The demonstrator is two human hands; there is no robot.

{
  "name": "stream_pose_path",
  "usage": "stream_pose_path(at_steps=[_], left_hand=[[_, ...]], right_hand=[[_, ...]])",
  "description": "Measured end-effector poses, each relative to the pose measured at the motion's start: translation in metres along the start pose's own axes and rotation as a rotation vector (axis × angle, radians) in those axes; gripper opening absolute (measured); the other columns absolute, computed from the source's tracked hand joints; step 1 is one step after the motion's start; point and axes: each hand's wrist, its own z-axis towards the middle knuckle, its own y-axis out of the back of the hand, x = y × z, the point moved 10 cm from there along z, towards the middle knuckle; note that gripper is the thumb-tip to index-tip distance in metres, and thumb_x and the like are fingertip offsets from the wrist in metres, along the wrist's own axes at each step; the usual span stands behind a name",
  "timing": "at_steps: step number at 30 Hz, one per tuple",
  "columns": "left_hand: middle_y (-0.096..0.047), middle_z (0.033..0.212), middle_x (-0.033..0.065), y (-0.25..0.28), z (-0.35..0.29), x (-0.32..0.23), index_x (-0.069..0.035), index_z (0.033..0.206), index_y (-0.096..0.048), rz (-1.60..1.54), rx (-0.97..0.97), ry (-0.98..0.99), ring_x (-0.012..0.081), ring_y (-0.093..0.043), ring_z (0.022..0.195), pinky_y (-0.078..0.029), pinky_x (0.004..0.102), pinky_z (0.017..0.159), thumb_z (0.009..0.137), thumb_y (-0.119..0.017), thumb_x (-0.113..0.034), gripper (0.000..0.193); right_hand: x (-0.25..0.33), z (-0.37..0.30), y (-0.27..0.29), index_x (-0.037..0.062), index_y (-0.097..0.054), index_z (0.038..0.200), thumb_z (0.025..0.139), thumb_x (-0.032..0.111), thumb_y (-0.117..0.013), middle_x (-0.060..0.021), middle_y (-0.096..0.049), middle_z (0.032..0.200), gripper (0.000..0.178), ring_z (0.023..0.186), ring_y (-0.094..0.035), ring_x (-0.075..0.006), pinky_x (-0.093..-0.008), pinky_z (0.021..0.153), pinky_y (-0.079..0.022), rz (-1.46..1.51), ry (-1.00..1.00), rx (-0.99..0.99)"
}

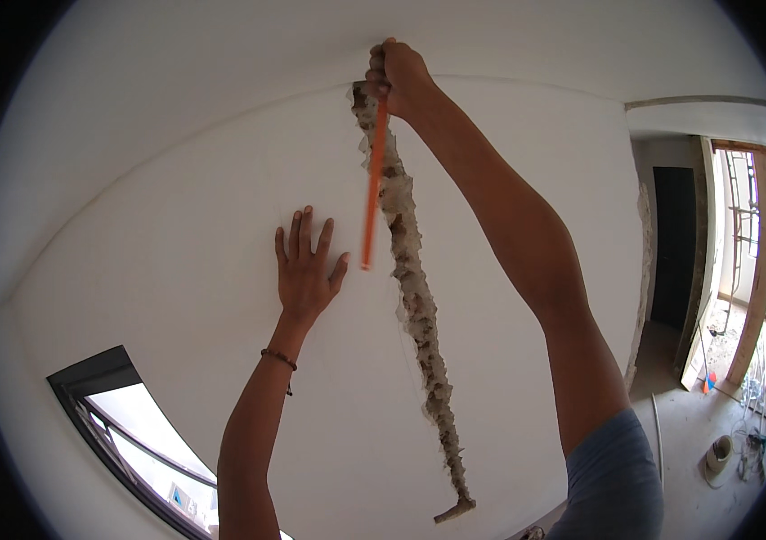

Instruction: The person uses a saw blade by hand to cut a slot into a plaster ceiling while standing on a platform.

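Note:
A rough groove [415,288] is cut into the white wall [509,387], running from near the ceiling down to a short hooked end at the bottom. High up at its top, my right hand [401,76] is closed around a thin orange rod [374,189]. The rod hangs down and slightly left, across the groove and over the wall beside it; it is a little blurred, and its upper end is hidden in my fist. Left of the groove, my left hand [306,270] lies flat on the wall with fingers spread and nothing in it.
A dark-framed window [99,387] stands at lower left. On the right, past the wall's broken edge, are a dark door [674,243] and a wooden post [761,270]. A bucket [718,455] and tangled cables [752,456] sit on the dusty floor.

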Motion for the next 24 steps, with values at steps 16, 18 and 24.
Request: stream_pose_path(at_steps=[16,18,24], left_hand=[[-0.022,0.148,0.0167,-0.006,0.001,0.001,-0.013,0.141,-0.033,0.043,0.078,0.010,0.0327,-0.021,0.138,-0.015,0.0546,0.111,0.091,-0.048,-0.044,0.060],[-0.022,0.148,0.0166,-0.006,0.001,0.000,-0.014,0.142,-0.033,0.054,0.078,0.011,0.0327,-0.020,0.138,-0.015,0.0548,0.111,0.091,-0.047,-0.044,0.061],[-0.023,0.148,0.0166,-0.004,0.001,0.001,-0.014,0.142,-0.033,0.074,0.081,0.004,0.0328,-0.021,0.138,-0.016,0.0549,0.111,0.091,-0.047,-0.045,0.061]], right_hand=[[0.007,0.008,0.001,0.0089,-0.043,0.074,0.097,0.019,-0.039,0.0056,-0.026,0.055,0.026,0.044,-0.019,-0.0063,-0.0210,0.036,-0.017,-0.079,-0.046,0.158],[0.012,0.012,0.005,0.0089,-0.043,0.074,0.096,0.018,-0.040,0.0055,-0.026,0.055,0.024,0.044,-0.019,-0.0063,-0.0216,0.036,-0.017,-0.156,-0.074,0.293],[-0.003,0.016,0.001,0.0054,-0.047,0.078,0.093,0.016,-0.043,0.0017,-0.031,0.059,0.019,0.046,-0.028,-0.0100,-0.0237,0.036,-0.022,0.032,-0.041,0.082]])
